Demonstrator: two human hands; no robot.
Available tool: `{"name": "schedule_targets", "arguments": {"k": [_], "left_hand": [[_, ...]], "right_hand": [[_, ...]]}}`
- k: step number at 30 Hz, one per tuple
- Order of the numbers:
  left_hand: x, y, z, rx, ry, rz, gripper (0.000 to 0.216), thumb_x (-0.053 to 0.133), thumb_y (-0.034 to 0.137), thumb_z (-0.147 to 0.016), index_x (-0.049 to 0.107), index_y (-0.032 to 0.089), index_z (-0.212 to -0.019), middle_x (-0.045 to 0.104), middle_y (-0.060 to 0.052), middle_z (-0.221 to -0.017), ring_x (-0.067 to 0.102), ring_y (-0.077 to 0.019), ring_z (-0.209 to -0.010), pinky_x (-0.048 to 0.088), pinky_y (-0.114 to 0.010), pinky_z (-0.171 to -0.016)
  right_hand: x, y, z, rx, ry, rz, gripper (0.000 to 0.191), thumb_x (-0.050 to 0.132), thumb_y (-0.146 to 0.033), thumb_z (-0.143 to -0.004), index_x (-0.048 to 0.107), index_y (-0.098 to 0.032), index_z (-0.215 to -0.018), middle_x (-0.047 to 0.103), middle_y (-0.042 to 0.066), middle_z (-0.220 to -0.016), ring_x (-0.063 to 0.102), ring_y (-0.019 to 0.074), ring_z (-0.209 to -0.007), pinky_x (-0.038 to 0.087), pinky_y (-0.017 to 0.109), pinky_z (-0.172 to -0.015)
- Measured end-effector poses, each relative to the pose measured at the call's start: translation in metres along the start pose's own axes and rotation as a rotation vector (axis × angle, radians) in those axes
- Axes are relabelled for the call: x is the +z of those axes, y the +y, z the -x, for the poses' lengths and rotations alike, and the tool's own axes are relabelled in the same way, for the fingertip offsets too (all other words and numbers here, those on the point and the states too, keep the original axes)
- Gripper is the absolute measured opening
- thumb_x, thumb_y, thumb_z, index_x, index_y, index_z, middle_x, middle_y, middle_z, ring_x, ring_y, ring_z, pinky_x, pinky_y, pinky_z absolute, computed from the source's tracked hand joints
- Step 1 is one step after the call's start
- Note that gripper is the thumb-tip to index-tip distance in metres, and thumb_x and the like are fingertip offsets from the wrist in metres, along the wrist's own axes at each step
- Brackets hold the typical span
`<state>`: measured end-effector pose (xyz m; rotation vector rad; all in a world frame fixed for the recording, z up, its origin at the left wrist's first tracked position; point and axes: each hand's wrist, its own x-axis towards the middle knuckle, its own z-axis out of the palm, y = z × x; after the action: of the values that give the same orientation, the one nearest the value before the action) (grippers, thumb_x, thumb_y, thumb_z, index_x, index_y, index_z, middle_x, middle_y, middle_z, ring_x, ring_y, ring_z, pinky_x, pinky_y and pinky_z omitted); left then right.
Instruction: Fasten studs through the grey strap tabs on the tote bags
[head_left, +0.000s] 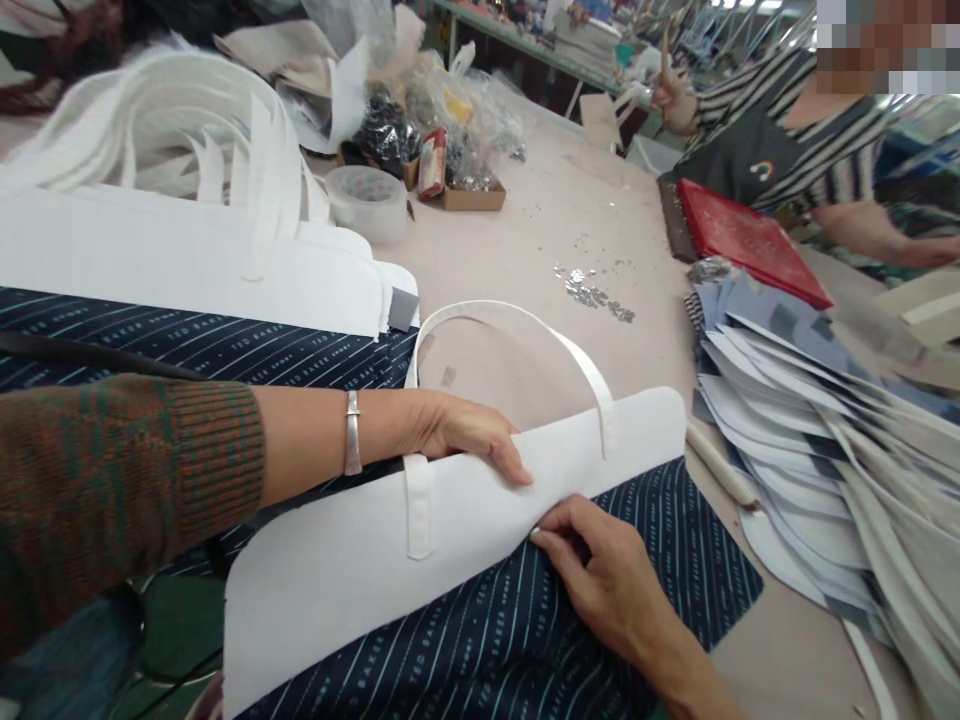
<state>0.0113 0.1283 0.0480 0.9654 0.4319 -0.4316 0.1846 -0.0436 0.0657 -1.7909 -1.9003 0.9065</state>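
Note:
A white bag panel [322, 575] with a looped white strap handle [581, 360] lies tilted across the table in front of me. Navy striped lining fabric [442, 655] with printed lettering joins its lower edge. My left hand [480, 435] grips the panel's upper edge between the handle ends, thumb on the front face and the other fingers hidden behind. Where the white panel meets the lining, my right hand [607, 570] pinches at the edge with thumb and index finger. Its remaining fingers are curled, and the fingertips partly hide what they hold.
Stacked white panels with handles [172, 240] lie at the left, a tape roll [367, 203] beside them. Small silvery pieces [592, 295] are scattered mid-table. More panels [802, 490] are piled at right, near a red tray [750, 240] and another person [795, 150].

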Motion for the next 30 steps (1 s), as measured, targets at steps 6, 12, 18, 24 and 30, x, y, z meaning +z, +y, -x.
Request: {"name": "schedule_targets", "arguments": {"k": [6, 12, 18, 24, 30], "left_hand": [[0.0, -0.001, 0.0, 0.024, 0.009, 0.023, 0.032, 0.072, 0.031, -0.064, 0.066, 0.015, -0.091, 0.074, -0.004, -0.075, 0.07, -0.0234, -0.07, 0.059, -0.04, -0.07], [0.007, 0.001, 0.004, 0.022, 0.068, -0.059, 0.032, 0.072, 0.03, -0.059, 0.065, 0.017, -0.087, 0.072, -0.002, -0.071, 0.068, -0.0213, -0.063, 0.057, -0.036, -0.065], [0.023, 0.047, 0.04, 0.099, 0.299, -0.551, 0.04, 0.066, 0.024, -0.058, 0.064, 0.02, -0.098, 0.072, -0.001, -0.088, 0.066, -0.0224, -0.081, 0.053, -0.032, -0.072], [0.073, 0.111, 0.093, 0.184, 0.76, -1.569, 0.036, 0.056, 0.015, -0.072, 0.065, 0.015, -0.108, 0.07, -0.016, -0.098, 0.064, -0.0336, -0.089, 0.049, -0.043, -0.075], [0.108, 0.062, 0.061, 0.245, 0.885, -1.608, 0.022, 0.049, 0.009, -0.081, 0.067, 0.014, -0.094, 0.068, -0.017, -0.081, 0.066, -0.0278, -0.074, 0.05, -0.036, -0.06]], "right_hand": [[0.008, -0.001, -0.001, -0.021, 0.059, 0.063, 0.011, 0.052, -0.021, -0.091, 0.057, -0.02, -0.082, 0.062, 0.001, -0.077, 0.06, 0.0154, -0.072, 0.043, 0.026, -0.068], [0.004, 0.001, -0.002, 0.115, 0.103, -0.08, 0.017, 0.063, -0.032, -0.085, 0.058, -0.019, -0.075, 0.061, -0.002, -0.067, 0.055, 0.0119, -0.058, 0.044, 0.023, -0.058], [-0.021, 0.013, 0.013, 0.161, 0.227, -0.239, 0.027, 0.06, -0.043, -0.086, 0.064, -0.018, -0.093, 0.066, 0.002, -0.074, 0.061, 0.0139, -0.062, 0.052, 0.023, -0.058], [-0.059, 0.038, 0.027, 0.245, 0.515, -0.138, 0.04, 0.067, -0.053, -0.074, 0.067, -0.018, -0.092, 0.066, 0.002, -0.066, 0.063, 0.0164, -0.057, 0.054, 0.024, -0.056], [-0.111, 0.042, 0.037, 0.427, 0.767, -0.016, 0.052, 0.065, -0.062, -0.067, 0.068, -0.017, -0.091, 0.068, 0.004, -0.058, 0.066, 0.0232, -0.058, 0.054, 0.031, -0.058]]}}
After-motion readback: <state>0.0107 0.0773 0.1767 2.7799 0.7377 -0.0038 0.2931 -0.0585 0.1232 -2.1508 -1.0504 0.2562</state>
